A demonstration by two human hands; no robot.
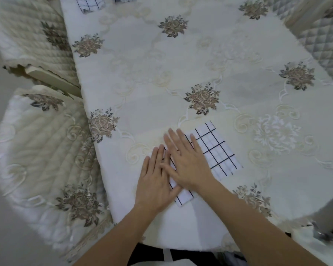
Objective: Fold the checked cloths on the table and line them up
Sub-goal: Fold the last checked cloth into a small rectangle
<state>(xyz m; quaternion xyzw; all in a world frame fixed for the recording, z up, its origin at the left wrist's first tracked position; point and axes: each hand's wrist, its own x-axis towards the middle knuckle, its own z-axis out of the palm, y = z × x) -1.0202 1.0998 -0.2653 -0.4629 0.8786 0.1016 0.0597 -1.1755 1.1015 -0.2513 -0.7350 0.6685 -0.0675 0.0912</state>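
- Pressing flat, both grips wide: left hand (pixel 155 181) and right hand (pixel 188 162) on the checked cloth's (pixel 217 150) near-left end.
- Its long axis runs far-right, nearer the right hand.

- No text, label, brand, number or sign can be read anywhere in the head view.
- The checked cloth (pixel 215 150) carries only a plain grid of lines.

Low in the frame's centre, a folded checked cloth (pixel 213 150) lies on the table (pixel 181 64), which wears a cream floral covering. The left hand (pixel 156 181) and right hand (pixel 188 162) press flat on its left part, fingers straight. 2 more checked cloths (pixel 89 3) sit at the top left edge. Quilted chairs (pixel 38 143) stand at left.
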